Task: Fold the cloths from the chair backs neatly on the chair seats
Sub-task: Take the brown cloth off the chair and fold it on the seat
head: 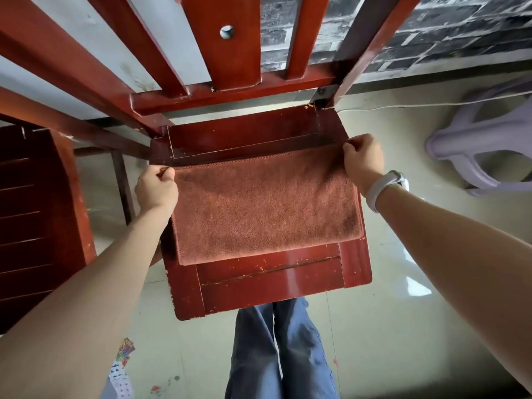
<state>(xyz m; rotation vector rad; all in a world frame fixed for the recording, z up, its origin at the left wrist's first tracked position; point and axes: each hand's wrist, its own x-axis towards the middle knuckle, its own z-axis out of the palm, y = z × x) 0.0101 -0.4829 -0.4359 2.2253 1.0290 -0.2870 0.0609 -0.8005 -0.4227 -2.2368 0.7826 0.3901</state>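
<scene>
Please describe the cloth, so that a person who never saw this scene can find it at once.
Find the red wooden chair in the middle. On its seat lies the cloth, with the left hand and right hand pinching its far corners. It alone is fuzzy, rust-brown terry; everything around is glossy wood.

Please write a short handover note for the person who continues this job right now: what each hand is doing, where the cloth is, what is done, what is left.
Left hand: pinching the far left corner of the cloth.
Right hand: pinching the far right corner.
Cloth: lying flat on the chair seat, near edge looks like a fold, far edges lined up; the seat's front and back strips are bare.
Done: cloth is off the chair back and seems folded once.
Left: probably fold it again to a smaller size, smooth it, release. A second chair stands to the left; no cloth shows on it.
</scene>
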